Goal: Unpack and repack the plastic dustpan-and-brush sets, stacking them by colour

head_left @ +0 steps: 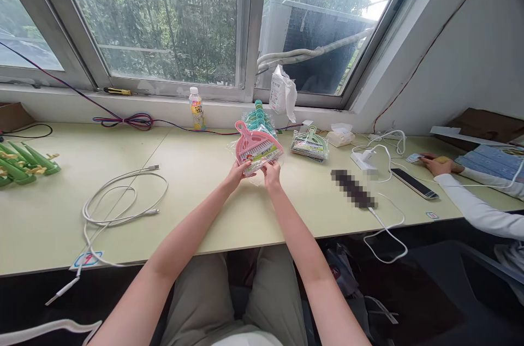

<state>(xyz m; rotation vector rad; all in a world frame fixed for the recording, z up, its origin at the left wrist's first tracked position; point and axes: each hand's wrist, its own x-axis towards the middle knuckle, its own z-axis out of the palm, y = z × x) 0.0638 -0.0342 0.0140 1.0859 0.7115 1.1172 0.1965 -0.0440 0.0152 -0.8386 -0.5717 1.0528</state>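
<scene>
A pink mini dustpan and brush set (257, 144) in clear wrapping is held up over the table, its handle pointing away from me. My left hand (238, 174) is closed on its lower left edge, and my right hand (271, 173) grips the lower right edge. Part of a printed label shows between them. Just behind it stands a row of teal dustpan sets (258, 117), partly hidden by the pink one. To the right lies a small pile of wrapped sets with a green dustpan (310, 144) on top.
A drink bottle (197, 109) and a white plastic bag (283, 93) stand by the window. A coiled white cable (109, 221) lies left, green plastic pieces (30, 163) farther left. Right are a phone (414, 184), a power strip (363, 160) and another person's hand (439, 165).
</scene>
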